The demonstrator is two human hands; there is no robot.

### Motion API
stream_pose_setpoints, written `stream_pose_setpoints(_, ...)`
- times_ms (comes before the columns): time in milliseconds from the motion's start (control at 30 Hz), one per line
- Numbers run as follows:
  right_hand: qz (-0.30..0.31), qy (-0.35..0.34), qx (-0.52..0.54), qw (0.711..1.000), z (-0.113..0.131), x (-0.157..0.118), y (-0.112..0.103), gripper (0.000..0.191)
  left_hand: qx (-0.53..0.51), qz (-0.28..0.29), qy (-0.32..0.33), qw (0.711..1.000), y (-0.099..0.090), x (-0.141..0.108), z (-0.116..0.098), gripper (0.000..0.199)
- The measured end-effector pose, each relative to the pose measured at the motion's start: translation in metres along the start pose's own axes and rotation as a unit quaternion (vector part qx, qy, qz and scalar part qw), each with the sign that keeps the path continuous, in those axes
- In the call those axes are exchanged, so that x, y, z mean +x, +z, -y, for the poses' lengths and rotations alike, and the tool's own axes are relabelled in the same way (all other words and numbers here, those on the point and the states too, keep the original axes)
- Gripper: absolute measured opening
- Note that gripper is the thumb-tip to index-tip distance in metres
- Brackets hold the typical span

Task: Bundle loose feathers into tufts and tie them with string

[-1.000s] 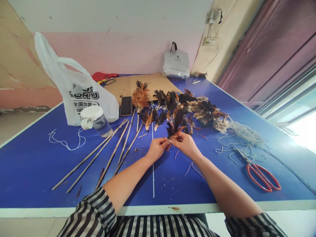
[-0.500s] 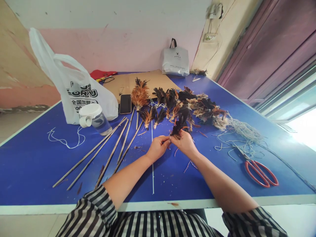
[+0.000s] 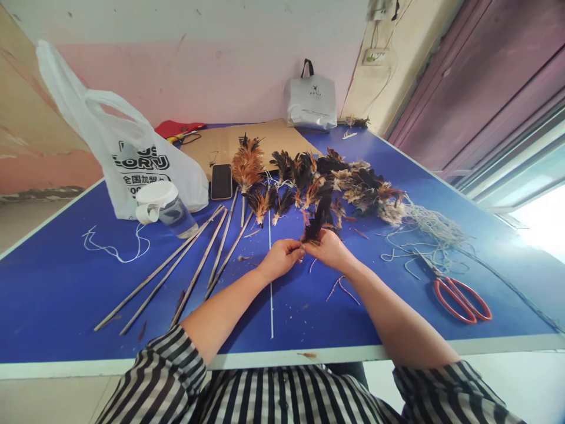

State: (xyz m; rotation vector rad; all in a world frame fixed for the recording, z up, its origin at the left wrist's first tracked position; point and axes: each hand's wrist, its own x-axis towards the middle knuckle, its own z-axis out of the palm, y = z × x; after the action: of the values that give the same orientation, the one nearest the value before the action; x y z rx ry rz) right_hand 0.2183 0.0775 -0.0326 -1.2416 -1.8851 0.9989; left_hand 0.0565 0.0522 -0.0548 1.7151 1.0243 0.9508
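Observation:
A bunch of dark feathers point(image 3: 318, 221) stands up from my right hand point(image 3: 329, 249), whose fingers are closed round its lower end. Pressed against that end is my left hand point(image 3: 282, 257), thumb and fingers pinched at the feathers' base. What lies between those fingertips is too small to make out. Just beyond my hands lie small tied feather bundles point(image 3: 261, 205), brown and black, and a taller reddish-brown feather bundle point(image 3: 247, 165). A pinkish string point(image 3: 339, 285) rests on the blue table point(image 3: 318, 318) beside my right forearm.
Several thin sticks point(image 3: 200, 265) lie at the left, near a clear plastic jug point(image 3: 176, 218) and a white plastic bag point(image 3: 132, 147). A phone point(image 3: 221, 182) rests by the cardboard point(image 3: 269, 132). Red-handled scissors point(image 3: 461, 299) and tangled string point(image 3: 435, 227) are on the right.
The camera view has shifted slightly. My hands stay together at the base of the dark feathers, with the left fingers only a little moved.

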Motion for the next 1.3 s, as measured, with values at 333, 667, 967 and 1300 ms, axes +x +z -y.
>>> stream_pose_setpoints(333,0.025,0.013,0.108,0.994,0.003,0.003,-0.011,0.044,-0.29,-0.05,-0.168,0.941,-0.006,0.005,-0.005,0.017)
stream_pose_setpoints(667,-0.094,-0.195,-0.273,0.937,0.01,-0.006,0.004,0.069,-0.509,-0.031,-0.232,0.828,-0.012,0.004,-0.008,0.011)
stream_pose_setpoints(967,-0.12,-0.178,-0.259,0.942,0.005,-0.004,0.002,0.062,-0.497,-0.022,-0.232,0.836,-0.002,0.0,-0.009,0.011)
stream_pose_setpoints(1300,0.015,-0.071,-0.102,0.992,0.005,0.0,-0.01,0.046,-0.431,-0.025,-0.213,0.877,0.001,-0.001,-0.011,0.017)
